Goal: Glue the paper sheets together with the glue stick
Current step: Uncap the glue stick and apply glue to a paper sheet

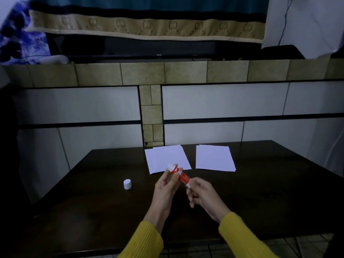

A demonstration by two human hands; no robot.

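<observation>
While the left hand (pixel 166 185) grips the uncapped glue stick (pixel 179 175), the right hand (pixel 202 192) pinches its base above the desk (pixel 93 202); 2 paper stacks (pixel 167 158) lie beyond.

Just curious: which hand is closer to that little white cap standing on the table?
Left. The left hand, gripping the glue stick, is just right of the cap; the right hand is farther right, at the stick's base.
</observation>
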